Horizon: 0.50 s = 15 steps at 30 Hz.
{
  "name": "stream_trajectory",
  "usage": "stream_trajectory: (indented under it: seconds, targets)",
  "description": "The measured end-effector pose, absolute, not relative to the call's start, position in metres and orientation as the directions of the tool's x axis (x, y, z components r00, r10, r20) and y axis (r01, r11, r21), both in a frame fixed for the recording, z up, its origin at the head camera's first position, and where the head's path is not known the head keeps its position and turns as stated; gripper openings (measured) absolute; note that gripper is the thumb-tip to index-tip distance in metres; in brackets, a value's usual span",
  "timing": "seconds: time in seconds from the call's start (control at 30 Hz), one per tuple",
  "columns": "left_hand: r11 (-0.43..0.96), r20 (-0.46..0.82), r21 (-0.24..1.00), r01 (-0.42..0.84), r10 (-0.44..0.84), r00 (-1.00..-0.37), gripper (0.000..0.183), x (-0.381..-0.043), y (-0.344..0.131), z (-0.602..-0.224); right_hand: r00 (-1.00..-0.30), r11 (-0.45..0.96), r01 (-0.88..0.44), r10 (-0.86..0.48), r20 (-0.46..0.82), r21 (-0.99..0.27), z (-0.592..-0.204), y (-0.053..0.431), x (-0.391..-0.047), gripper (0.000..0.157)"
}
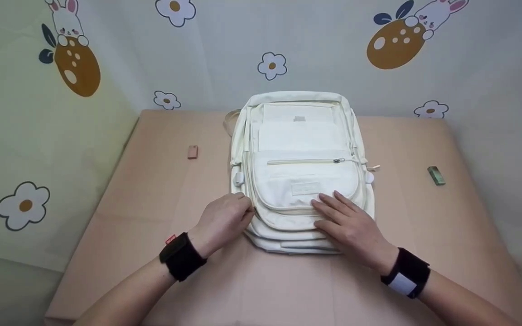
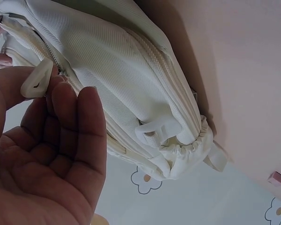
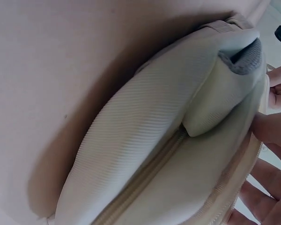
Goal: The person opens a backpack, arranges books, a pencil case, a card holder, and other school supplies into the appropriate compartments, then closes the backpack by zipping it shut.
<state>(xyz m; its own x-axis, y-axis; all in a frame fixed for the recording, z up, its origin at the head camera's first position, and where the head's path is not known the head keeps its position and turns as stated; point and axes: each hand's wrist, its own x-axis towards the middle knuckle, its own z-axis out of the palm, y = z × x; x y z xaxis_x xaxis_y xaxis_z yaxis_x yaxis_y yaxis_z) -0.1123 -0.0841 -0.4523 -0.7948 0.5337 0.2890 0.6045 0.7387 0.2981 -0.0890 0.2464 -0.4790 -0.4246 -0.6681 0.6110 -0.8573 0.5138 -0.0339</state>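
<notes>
A white backpack (image 1: 304,138) lies on the table, its front pockets facing up. At its lower left edge, my left hand (image 1: 227,215) pinches a pale zipper pull (image 2: 37,80) between thumb and index finger. The zipper teeth beside the pull show in the left wrist view. My right hand (image 1: 349,228) rests on the lower right of the front pocket, fingers extended across the fabric. In the right wrist view, a fold with grey lining (image 3: 248,58) gapes near the bag's lower end.
A small pink block (image 1: 192,152) lies left of the backpack, and a small green object (image 1: 436,175) lies to its right. The table (image 1: 161,190) has a tan cover. Patterned curtains (image 1: 224,59) stand behind it and at both sides.
</notes>
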Motion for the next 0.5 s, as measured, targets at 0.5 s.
stream_trajectory:
  seconds: [0.5]
  targets:
    - [0.701, 0.231, 0.359, 0.615, 0.572, -0.787, 0.015, -0.099, -0.075, -0.455, -0.368, 0.522, -0.852, -0.639, 0.675, 0.03, -0.484, 0.238, -0.093, 0.019]
